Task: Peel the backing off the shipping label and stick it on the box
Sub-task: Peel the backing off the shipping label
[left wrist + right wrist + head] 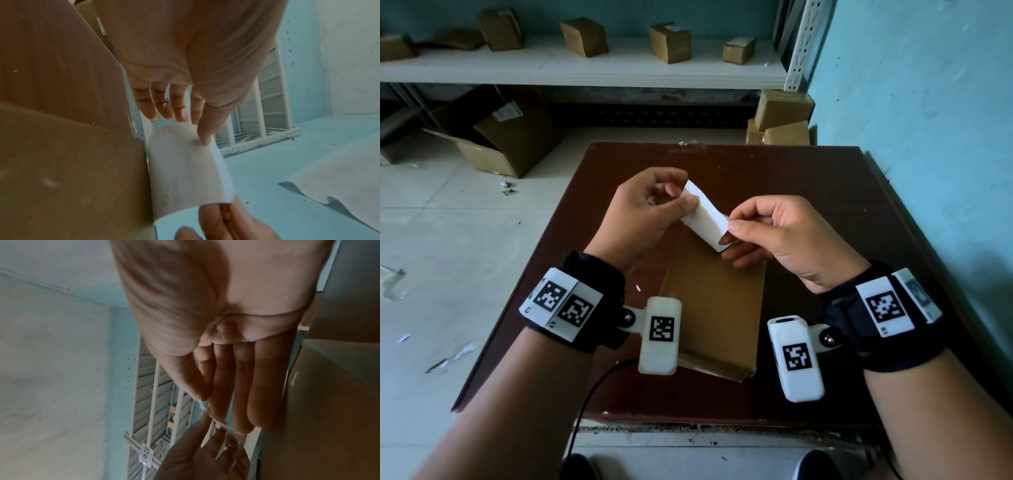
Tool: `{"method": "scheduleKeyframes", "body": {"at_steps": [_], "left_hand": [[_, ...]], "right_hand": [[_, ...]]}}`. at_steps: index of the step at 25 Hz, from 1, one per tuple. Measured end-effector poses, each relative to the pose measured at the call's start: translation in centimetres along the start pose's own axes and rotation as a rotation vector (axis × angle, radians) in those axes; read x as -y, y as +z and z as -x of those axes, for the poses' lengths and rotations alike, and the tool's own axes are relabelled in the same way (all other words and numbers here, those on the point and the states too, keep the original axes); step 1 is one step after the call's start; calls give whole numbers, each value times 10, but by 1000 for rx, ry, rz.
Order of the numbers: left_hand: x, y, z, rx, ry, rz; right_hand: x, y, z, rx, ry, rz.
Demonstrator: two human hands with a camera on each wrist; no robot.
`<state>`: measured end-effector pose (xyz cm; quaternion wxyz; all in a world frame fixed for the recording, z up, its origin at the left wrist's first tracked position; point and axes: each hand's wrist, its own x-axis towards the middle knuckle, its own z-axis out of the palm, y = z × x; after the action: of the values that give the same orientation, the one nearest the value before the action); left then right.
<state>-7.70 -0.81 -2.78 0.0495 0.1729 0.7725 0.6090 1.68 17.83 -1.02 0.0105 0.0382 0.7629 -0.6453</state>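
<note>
A white shipping label (703,219) hangs in the air between both hands, above a flat brown cardboard box (717,305) that lies on the dark wooden table (825,192). My left hand (650,209) pinches the label's far upper end between thumb and forefinger. My right hand (767,229) pinches its near lower corner. In the left wrist view the label (185,170) bows outward, with my left thumb (205,129) on its top edge and right fingers at its bottom. In the right wrist view the label (205,408) shows only edge-on. Whether the backing has parted is unclear.
A white shelf (585,68) at the back holds several small cardboard boxes. An open carton (506,137) sits on the tiled floor at left, more boxes (780,116) stacked by the blue wall (928,102) at right. A black cable (592,394) hangs off the table's near edge.
</note>
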Motion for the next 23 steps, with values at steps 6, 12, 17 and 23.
{"method": "scheduleKeyframes", "body": {"at_steps": [6,12,17,23], "left_hand": [[-18,-2,6,151,-143,105],[-18,8,11,357,-146,-83],[-19,6,12,359,-153,-103],[-20,6,13,372,-136,-101]], "right_hand": [[-9,-2,-5,-268,-202,286],[-12,2,-7,-221,-331,499],[-15,3,-8,-238,-373,608],[-18,3,-9,-268,-409,650]]}}
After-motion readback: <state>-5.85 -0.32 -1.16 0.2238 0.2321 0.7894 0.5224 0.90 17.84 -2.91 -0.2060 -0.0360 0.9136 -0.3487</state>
